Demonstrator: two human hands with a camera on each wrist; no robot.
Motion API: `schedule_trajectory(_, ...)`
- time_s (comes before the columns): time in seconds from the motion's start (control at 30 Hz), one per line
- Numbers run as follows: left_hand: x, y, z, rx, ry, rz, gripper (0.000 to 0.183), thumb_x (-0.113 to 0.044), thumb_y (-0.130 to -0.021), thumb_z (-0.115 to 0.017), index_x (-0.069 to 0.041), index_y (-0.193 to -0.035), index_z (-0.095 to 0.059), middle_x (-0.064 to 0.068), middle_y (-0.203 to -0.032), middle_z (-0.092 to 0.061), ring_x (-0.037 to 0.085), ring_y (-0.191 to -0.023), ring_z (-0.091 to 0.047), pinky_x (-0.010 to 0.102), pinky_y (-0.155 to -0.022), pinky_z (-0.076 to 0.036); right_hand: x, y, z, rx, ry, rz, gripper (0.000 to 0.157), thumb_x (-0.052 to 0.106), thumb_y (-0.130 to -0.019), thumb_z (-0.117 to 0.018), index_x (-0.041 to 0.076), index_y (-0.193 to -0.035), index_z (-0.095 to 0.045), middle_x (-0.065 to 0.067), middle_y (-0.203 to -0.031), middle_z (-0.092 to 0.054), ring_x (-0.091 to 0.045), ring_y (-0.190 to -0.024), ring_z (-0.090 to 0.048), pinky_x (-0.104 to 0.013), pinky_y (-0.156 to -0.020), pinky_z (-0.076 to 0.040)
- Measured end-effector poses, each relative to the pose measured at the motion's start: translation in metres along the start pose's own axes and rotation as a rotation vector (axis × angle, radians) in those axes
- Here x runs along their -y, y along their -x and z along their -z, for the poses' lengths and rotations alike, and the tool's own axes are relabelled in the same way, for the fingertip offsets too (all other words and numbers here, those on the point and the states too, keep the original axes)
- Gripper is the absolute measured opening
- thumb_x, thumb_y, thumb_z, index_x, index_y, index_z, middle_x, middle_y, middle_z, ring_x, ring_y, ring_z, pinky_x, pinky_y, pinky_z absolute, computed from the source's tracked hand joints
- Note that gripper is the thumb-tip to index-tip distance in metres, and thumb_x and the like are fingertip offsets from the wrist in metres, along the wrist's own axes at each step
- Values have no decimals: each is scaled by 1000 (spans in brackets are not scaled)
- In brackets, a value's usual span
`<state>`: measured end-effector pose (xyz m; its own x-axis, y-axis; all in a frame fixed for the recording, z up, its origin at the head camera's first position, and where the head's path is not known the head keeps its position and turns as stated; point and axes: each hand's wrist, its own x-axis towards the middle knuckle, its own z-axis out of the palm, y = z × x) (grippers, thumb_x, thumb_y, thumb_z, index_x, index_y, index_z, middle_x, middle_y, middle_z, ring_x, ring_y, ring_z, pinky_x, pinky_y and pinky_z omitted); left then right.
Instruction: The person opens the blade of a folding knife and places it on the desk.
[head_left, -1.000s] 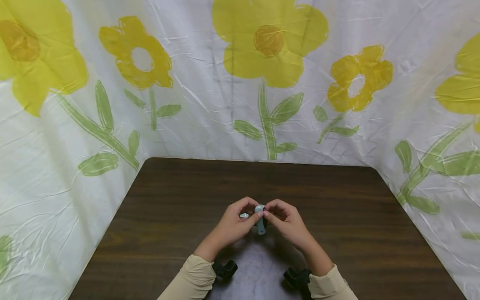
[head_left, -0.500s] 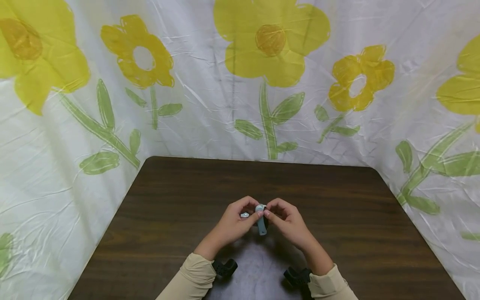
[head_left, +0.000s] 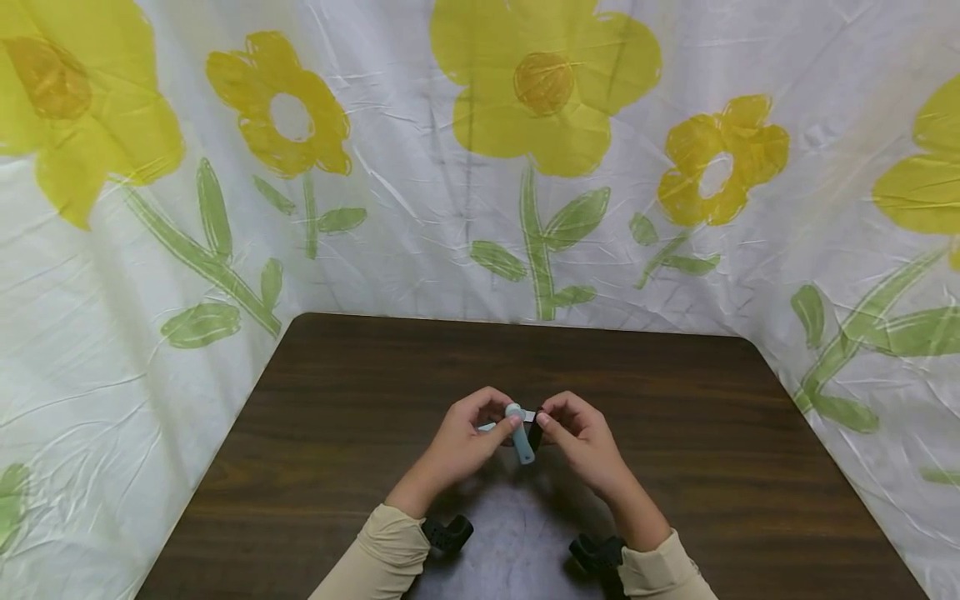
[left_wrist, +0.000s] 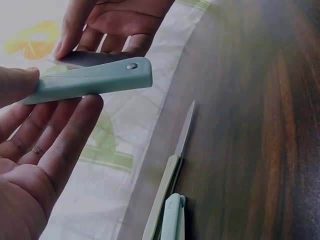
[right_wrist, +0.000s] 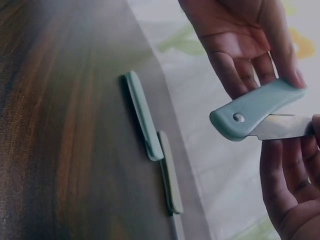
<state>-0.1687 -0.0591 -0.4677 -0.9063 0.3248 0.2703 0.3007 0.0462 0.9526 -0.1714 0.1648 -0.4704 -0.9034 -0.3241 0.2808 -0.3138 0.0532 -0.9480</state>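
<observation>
A folding knife with a mint-green handle [head_left: 523, 446] is held up between both hands above the table. My left hand [head_left: 463, 446] grips the handle between thumb and fingers, close to the rivet end in the head view. My right hand [head_left: 590, 446] pinches the metal blade [right_wrist: 285, 126], which stands partly swung out of the handle. On the table below lie two more folding knives, clearest in the wrist views. One has a pale green handle [left_wrist: 162, 195] and its blade [left_wrist: 187, 127] out; beside it is a mint-green one [right_wrist: 143, 117].
The dark wood-grain table [head_left: 360, 367] extends around the hands. Behind it and at both sides hangs a white cloth [head_left: 405, 250] printed with yellow flowers. Black cameras [head_left: 447, 534] sit at both wrists, over beige sleeves [head_left: 390, 550].
My right hand has moved slightly right and away from the left hand. More of the blade now shows out of the handle. The left hand keeps its grip, shifted a little left.
</observation>
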Motion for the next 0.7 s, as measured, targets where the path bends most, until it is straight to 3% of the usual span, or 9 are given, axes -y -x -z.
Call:
schedule_trajectory(0.1, -1, -1, 2, -20, 59, -7, 12, -9, -102, -71, -2, -112, -67, 20, -104, -72, 23, -91, -74, 39, -77, -66, 0, 0, 1, -62, -29, -14, 12, 1, -105, -63, -9, -111, -59, -7, -99, -68, -11, -85, -73, -34, -77, -65)
schedule_trajectory(0.27, -2, -2, 4, -55, 174, -15, 15, -5, -103, -68, 4, -114, -63, 27, -107, -68, 20, -91, -74, 49, -80, -65, 0, -2, 3, -209, -139, -49, 12, -2, -104, -63, -10, -109, -56, 2, -92, -66, -9, -83, -69, -33, -77, -65)
schedule_trajectory(0.4, -3, -3, 5, -99, 241, -12, 15, -1, -104, -65, 7, -115, -59, 28, -109, -64, 16, -94, -74, 53, -85, -63, -1, -3, 3, -295, -276, -39, 4, -4, -105, -60, -1, -106, -58, 2, -93, -66, -10, -82, -71, -33, -78, -65)
schedule_trajectory(0.5, -4, -4, 4, -130, 294, -6, 16, 1, -105, -62, 10, -117, -56, 23, -109, -63, 15, -97, -74, 51, -89, -62, 0, -4, 3, -350, -372, -15, 13, -4, -106, -58, 9, -104, -61, 2, -95, -67, -12, -81, -74, -32, -76, -65)
schedule_trajectory(0.6, -4, -4, 3, -151, 341, 12, 20, 0, -106, -61, 11, -120, -53, 17, -109, -64, 15, -100, -74, 51, -91, -62, 2, -4, 4, -365, -415, -1, 17, -4, -106, -57, 12, -103, -62, 2, -96, -67, -13, -81, -75, -30, -75, -65)
schedule_trajectory(0.7, -2, -4, 6, -156, 373, 32, 21, -1, -107, -60, 11, -123, -52, 11, -109, -61, 15, -101, -72, 53, -92, -61, 3, -4, 5, -329, -412, 1, 13, -4, -106, -58, 8, -108, -63, 1, -96, -67, -13, -83, -76, -32, -76, -65)
